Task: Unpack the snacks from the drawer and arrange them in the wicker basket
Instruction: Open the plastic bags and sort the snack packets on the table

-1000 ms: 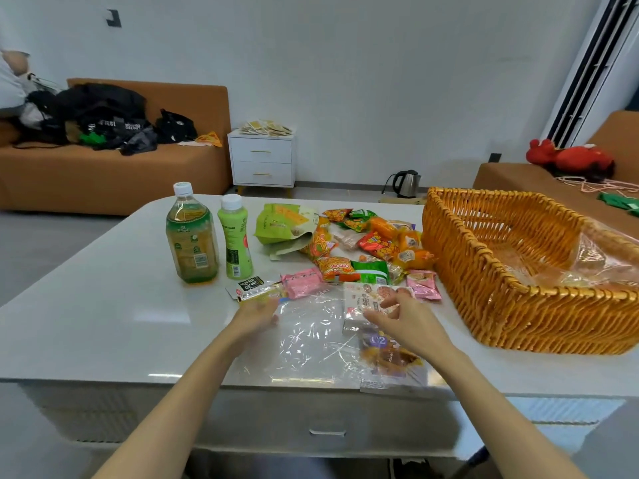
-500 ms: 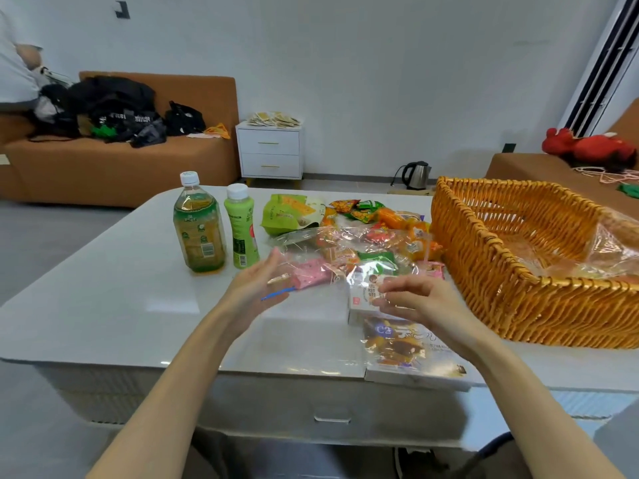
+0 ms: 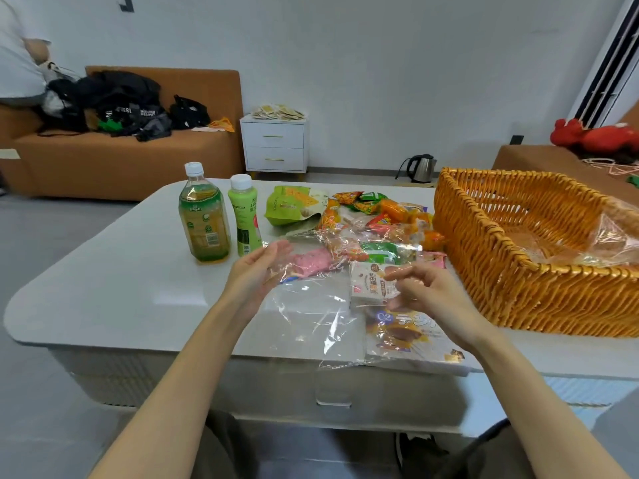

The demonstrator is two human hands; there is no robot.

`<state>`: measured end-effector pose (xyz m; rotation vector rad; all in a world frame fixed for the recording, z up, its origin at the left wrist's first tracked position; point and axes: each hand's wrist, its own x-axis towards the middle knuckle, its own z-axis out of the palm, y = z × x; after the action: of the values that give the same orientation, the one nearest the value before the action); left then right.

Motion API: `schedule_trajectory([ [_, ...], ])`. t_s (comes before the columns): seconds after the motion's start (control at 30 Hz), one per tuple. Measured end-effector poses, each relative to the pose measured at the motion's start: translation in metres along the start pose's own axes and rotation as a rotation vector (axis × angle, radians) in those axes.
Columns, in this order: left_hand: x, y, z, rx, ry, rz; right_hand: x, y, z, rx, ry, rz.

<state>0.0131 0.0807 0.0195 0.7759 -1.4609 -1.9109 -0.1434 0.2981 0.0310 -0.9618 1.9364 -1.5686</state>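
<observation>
Here the snacks [image 3: 377, 219] lie in a loose pile on the white surface [image 3: 114, 271], just beside the wicker basket [image 3: 511, 281]. None is visibly in the basket, which holds only crumpled clear film [image 3: 608, 233]. The drawer [image 3: 333, 392] in the front of the surface appears closed.

A clear plastic bag [image 3: 311, 305] is raised between the two hands and drapes over the nearer snacks. The left hand [image 3: 254, 276] has its fingers straight, palm turned inward, with the bag's edge lying against them; whether the thumb grips it cannot be told. The right hand [image 3: 428, 295] has its fingers curled, and thumb and forefinger appear to pinch the film above a small white box [image 3: 368, 286]. A pink packet [image 3: 311, 264] shows through the bag. A flat packet [image 3: 408, 337] lies under the bag at the near edge of the surface.

Likely hazards:
- The clinging film could drag light packets along as it is lifted away.
- The flat packet is so close to the edge that it could slide to the floor.
- A wide leftward sweep could strike the tea bottle [image 3: 204, 216] or the green bottle [image 3: 243, 216], both upright just beyond the left hand.
- Film left in the basket would take room from the snacks.
</observation>
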Motion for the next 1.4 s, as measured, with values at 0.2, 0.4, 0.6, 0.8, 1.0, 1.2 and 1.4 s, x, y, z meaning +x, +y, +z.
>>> schedule_trajectory([
  [0.2,-0.001,-0.001,0.009,-0.095,0.124,-0.010,-0.003,-0.001,0.006,-0.016,0.019,-0.059],
  [0.4,0.006,-0.017,0.005,0.283,0.357,0.296,-0.003,0.001,0.012,0.018,0.008,-0.072],
  [0.6,0.000,-0.013,0.012,0.210,0.467,0.248,-0.003,-0.001,0.016,0.059,0.006,-0.059],
  [0.8,-0.004,-0.008,0.010,0.078,0.505,0.341,-0.004,-0.001,0.019,0.016,0.028,-0.050],
  [1.0,-0.006,-0.004,0.003,0.184,0.295,0.112,-0.004,-0.004,0.019,0.232,0.080,0.026],
  [1.2,-0.006,-0.004,-0.001,0.028,0.268,0.037,-0.008,-0.009,0.014,0.328,-0.030,0.088],
  [1.4,-0.011,-0.002,-0.002,-0.022,0.110,0.002,-0.009,-0.014,0.016,0.726,-0.309,0.250],
])
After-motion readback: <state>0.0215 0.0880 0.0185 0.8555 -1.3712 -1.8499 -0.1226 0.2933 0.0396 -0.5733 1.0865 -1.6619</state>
